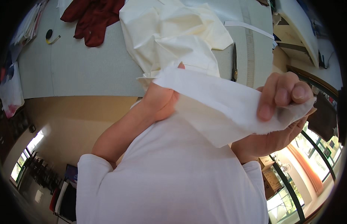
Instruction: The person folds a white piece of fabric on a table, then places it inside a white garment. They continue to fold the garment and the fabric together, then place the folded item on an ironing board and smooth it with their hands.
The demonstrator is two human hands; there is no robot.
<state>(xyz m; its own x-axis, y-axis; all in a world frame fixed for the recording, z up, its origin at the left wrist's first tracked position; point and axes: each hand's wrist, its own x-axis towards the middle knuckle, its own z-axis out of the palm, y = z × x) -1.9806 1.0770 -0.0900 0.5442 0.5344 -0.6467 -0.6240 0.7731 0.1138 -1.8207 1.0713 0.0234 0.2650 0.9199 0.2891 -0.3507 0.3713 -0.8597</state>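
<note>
My right hand [285,98] grips one end of a white fabric strip [215,92], its fingers curled over the cloth at the right. The strip stretches leftward in front of my chest, its edges frayed near that hand. At the other end is my left hand [165,100], mostly behind the cloth; one fingertip shows above the strip's top edge. Whether it grips the strip is hidden. Just beyond, a crumpled cream-white cloth [173,36] lies on the grey table [86,70] and reaches its near edge.
Dark scissors [234,63] lie right of the cream cloth, near a narrow white strip [246,25]. A dark red garment [95,25] and a tape measure [50,36] are at the left. Stacked papers [29,22] stand at the far left edge.
</note>
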